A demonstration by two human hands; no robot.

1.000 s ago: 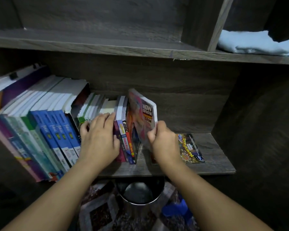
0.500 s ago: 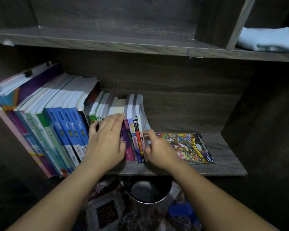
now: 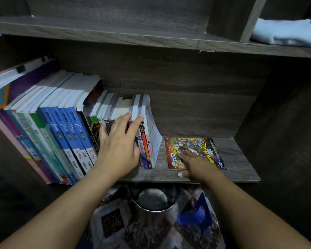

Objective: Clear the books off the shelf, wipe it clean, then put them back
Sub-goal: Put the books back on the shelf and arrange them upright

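One bare shelf strip [image 3: 162, 170] between books [image 3: 147, 141], comic [image 3: 196, 150].

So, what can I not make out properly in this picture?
Head view only:
- Middle books: the left hand covers their spines.
- Comic book: the right hand hides part of its cover.
- Light blue cloth: cut off by the right edge.
- Metal bin: the shelf hides its far rim.

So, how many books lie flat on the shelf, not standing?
1: the colourful comic, on the shelf right of the standing row, under the right hand. Another could hide beneath it.
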